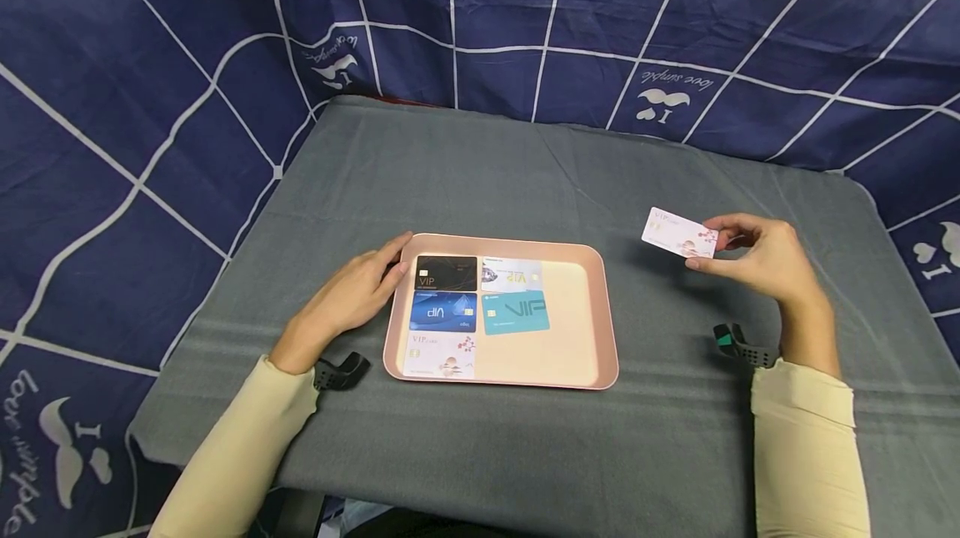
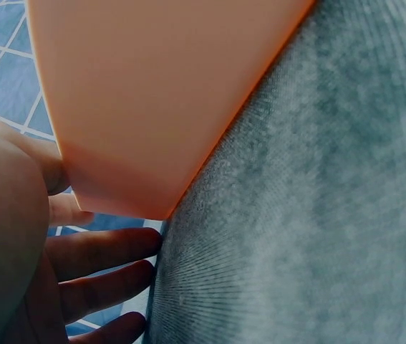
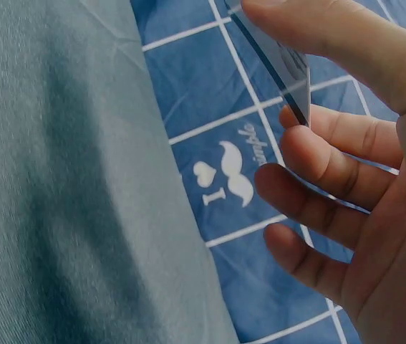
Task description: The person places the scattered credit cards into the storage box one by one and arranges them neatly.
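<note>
In the head view, my right hand pinches a pale pink VIP card with blossom print between thumb and fingers, in the air right of the tray. The right wrist view shows that card nearly edge-on, its lower corner at the fingertips. A pink tray lies on the table, and my left hand rests at its upper left corner, thumb on the rim and fingers extended along the outside. Inside lie a black card, a silvery-white card, a blue card, a teal card and another pale pink card.
Grey cloth covers the table. Navy checked fabric with white lines hangs behind it and along both sides. The right part of the tray shows bare bottom. Black bands sit on both wrists.
</note>
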A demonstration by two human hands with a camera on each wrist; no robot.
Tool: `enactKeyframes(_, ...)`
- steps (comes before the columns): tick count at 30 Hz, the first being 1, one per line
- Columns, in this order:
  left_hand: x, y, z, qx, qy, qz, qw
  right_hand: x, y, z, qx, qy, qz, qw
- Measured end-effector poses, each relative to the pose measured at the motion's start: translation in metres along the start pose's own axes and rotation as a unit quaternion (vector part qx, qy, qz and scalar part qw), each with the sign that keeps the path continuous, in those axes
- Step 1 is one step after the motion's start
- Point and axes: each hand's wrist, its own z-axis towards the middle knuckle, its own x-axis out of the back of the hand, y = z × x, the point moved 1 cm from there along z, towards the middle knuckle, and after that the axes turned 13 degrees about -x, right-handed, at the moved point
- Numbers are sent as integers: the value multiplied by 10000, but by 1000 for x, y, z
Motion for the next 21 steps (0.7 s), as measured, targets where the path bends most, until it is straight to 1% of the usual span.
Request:
enactKeyframes(7, 0, 0, 1, 6, -3, -8, 10000, -6, -13, -2, 213, -85, -247, 9994)
enactKeyframes(13, -1, 0, 0, 40, -56, 6, 10000, -12, -24, -4, 445, -229, -319, 9982)
enactKeyframes(21, 0, -1, 0, 67, -48, 26, 10000, -19, -34, -6, 549, -324, -441, 9970)
